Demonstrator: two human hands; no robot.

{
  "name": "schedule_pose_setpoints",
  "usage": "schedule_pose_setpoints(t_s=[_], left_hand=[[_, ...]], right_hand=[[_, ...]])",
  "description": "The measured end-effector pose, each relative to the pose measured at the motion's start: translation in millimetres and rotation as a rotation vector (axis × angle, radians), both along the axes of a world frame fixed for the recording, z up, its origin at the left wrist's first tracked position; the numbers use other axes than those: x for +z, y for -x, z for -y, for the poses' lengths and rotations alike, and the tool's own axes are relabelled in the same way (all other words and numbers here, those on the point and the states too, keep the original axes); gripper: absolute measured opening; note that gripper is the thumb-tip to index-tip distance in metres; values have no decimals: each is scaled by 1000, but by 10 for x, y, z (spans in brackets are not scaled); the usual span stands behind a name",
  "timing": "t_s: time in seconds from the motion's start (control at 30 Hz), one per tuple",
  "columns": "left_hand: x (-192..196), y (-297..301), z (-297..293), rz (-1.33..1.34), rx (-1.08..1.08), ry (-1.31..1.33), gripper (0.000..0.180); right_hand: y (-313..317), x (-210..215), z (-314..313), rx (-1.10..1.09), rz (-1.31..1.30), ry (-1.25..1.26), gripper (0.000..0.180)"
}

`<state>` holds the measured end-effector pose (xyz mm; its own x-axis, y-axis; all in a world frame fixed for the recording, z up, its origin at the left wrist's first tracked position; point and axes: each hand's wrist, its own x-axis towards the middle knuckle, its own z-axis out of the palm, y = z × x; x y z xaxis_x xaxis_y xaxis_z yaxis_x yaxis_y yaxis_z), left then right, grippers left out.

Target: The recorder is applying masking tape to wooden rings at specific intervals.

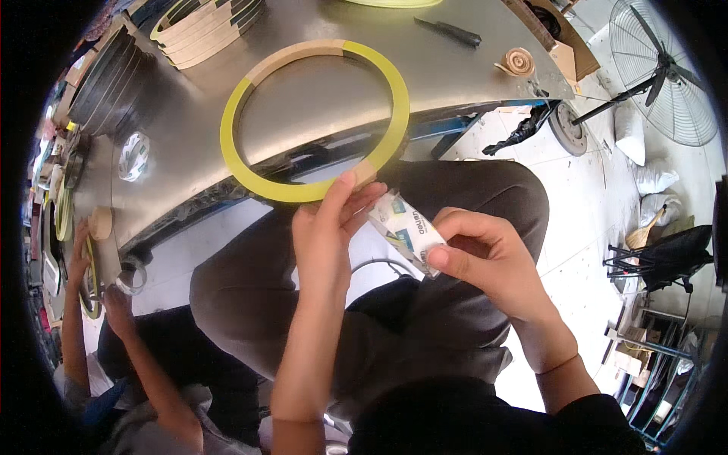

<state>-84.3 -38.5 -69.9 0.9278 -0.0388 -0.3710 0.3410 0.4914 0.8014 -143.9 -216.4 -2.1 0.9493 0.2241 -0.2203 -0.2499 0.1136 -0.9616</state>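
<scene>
My left hand (pixel 327 227) grips the near edge of a large yellow-green ring (pixel 229 136), thumb on top and fingers under it. Tan bands cover parts of the ring, at its far side and beside my thumb. The ring's far part is over the metal table, its near part over my lap. In my right hand (pixel 485 254), pinched between thumb and fingers, is a white printed tape roll (pixel 403 227), seen nearly side-on. Its upper end comes close to my left fingertips; whether tape runs from it to the ring I cannot tell.
On the metal table (pixel 182 163) are stacked tan-wrapped rings (pixel 205 38), black rings (pixel 106 80), a clear tape roll (pixel 134 157), a black-handled knife (pixel 451 32) and a tan coil (pixel 518 62). At left, a co-worker's hands (pixel 117 311) handle another ring. A fan (pixel 660 72) stands right.
</scene>
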Motion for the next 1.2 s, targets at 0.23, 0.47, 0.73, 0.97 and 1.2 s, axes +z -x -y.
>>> schedule_pose_setpoints(t_s=[0.23, 0.47, 0.73, 0.97, 1.2], left_hand=[[-3, 28, 8, -30, 0, 32, 33], [-33, 62, 21, -39, 58, 11, 26], [-20, 7, 38, -60, 118, 39, 21], [100, 28, 99, -109, 144, 8, 20], [-22, 50, 24, -18, 83, 25, 28]], right_hand=[[155, -253, -328, -4, -68, -189, 17], [-25, -202, -226, -3, 81, 2, 30], [-477, -206, -126, 155, 310, 99, 24], [-357, -347, -318, 10, 259, -147, 10], [-280, -415, -383, -196, 873, 374, 14]])
